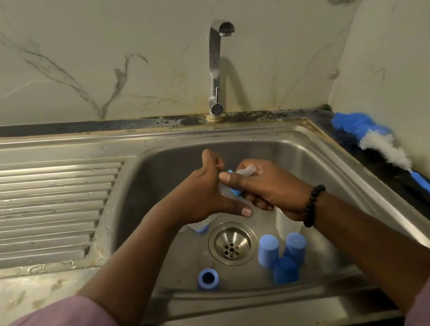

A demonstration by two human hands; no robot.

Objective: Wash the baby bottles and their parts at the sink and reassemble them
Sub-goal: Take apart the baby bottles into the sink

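Hands meet over the middle of the steel sink, well clear of its rounded walls. The left hand curls around a clear bottle part; the right hand pinches a translucent teat seated in a blue ring, so both are clamped on one assembly held between them. How much of a bottle lies behind the palms cannot be told.

Below them the basin floor is partly taken up: three smooth blue caps cluster just right of the perforated drain, a fourth blue collar stands open-end up at the near left, and a clear bottle shows under the right wrist. Another blue-ringed piece peeks out beneath the left hand.

Bare room lies on the ribbed, wet drainboard to the left. A chrome tap arches at the back rim, dry. On the dark counter at the right edge a bristly blue-and-white bottle brush lies along the marble-veined wall.
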